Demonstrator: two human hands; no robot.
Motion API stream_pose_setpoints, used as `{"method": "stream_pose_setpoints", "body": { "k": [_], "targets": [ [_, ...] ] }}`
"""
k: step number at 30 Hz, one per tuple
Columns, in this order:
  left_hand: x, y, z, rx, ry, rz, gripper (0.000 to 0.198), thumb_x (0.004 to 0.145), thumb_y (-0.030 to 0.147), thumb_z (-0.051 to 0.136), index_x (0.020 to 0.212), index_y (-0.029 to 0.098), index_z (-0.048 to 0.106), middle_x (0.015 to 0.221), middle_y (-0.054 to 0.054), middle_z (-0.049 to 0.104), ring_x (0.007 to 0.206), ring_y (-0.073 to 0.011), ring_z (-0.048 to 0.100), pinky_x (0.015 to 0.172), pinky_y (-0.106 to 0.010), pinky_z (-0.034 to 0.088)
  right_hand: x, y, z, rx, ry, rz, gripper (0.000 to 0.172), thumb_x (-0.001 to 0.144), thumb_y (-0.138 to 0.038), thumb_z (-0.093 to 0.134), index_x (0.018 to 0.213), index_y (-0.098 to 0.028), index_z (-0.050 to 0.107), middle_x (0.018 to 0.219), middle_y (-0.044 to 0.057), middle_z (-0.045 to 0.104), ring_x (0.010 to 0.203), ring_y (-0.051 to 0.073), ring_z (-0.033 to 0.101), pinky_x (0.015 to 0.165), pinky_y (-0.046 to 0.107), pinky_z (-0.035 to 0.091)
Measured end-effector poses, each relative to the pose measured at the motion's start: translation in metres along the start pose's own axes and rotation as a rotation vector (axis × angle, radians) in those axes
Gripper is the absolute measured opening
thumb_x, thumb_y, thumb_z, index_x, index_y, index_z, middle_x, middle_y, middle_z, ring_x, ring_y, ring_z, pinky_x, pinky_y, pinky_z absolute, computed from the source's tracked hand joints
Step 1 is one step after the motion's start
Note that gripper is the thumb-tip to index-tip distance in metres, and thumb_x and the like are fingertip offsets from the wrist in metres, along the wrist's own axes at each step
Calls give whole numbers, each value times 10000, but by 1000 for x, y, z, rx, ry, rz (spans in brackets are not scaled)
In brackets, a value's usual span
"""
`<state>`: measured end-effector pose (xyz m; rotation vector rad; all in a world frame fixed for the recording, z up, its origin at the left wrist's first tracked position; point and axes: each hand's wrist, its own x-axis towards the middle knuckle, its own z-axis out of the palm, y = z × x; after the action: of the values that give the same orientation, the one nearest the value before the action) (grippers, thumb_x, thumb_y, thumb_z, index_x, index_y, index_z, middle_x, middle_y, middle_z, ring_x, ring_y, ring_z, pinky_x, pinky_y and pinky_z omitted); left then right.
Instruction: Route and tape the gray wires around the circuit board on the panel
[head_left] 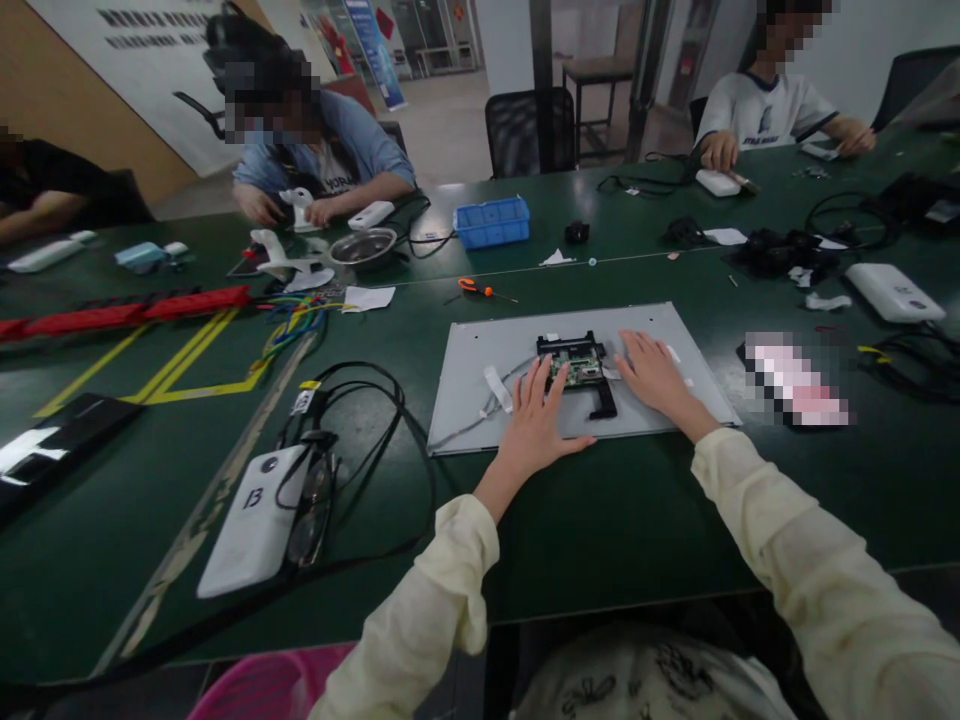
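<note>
A flat grey panel (480, 365) lies on the dark green table in front of me. A small green circuit board in a black bracket (577, 362) sits at its middle, with a thin grey cable running off to the left. My left hand (534, 420) rests flat on the panel with fingers stretched out, fingertips touching the board's left side. My right hand (655, 372) lies flat, fingers spread, just right of the board. Neither hand holds anything.
A white device marked 13 (251, 520) with black cables and glasses lies at the left. Orange-handled scissors (476, 288), a blue bin (492, 221) and a metal bowl (364, 247) sit farther back. Other people work across the table. A white box (895, 291) lies right.
</note>
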<state>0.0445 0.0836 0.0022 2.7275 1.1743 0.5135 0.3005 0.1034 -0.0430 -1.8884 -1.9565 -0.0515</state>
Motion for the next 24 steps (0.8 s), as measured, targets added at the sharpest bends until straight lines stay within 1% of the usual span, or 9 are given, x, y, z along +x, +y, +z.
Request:
{"method": "stream_pose_setpoints", "body": {
  "k": [6,11,15,20,22,24],
  "targets": [
    [-4,5,-3,-43,-15,-30,1130,700,650,682,1529,176,79,1599,-195,21,1474,-356,-28,1166,-552,117,-4,-3,-2,-48,-36,-4,563,980,-419,285,1458,-131,359,1490,155,416,1390,326,333,1098,536,280],
    [-16,21,0,-56,-41,-57,1121,689,610,715,1530,212,91,1607,-159,9,1476,-351,-32,1169,-559,114,-16,1,-10,-66,-70,-28,567,982,-425,280,1464,-133,343,1494,144,413,1394,308,332,1108,514,282],
    [-23,31,0,-59,-75,-61,1088,712,601,698,1532,224,90,1610,-144,22,1477,-347,-21,1171,-566,104,-25,4,-15,-69,-77,-47,569,979,-426,289,1463,-129,340,1492,141,414,1395,309,326,1106,514,286],
    [-28,33,-2,-29,-111,-68,1063,730,599,681,1532,215,100,1610,-141,45,1478,-343,11,1168,-567,115,-28,0,-16,-70,-80,-49,549,974,-418,311,1434,-127,387,1486,163,414,1395,325,318,1093,536,291],
    [-28,35,-4,-17,-101,-67,1046,736,616,664,1531,210,117,1607,-147,68,1477,-347,37,1166,-573,113,-28,-1,-17,-62,-79,-52,539,972,-414,320,1423,-131,401,1485,169,413,1394,328,316,1089,544,292],
    [-24,36,-10,4,-53,-78,1012,756,614,644,1528,201,138,1599,-158,111,1474,-351,65,1165,-580,89,-29,-1,-17,-51,-77,-53,531,971,-414,325,1413,-134,414,1487,171,409,1394,332,314,1087,551,291]
  ]
}}
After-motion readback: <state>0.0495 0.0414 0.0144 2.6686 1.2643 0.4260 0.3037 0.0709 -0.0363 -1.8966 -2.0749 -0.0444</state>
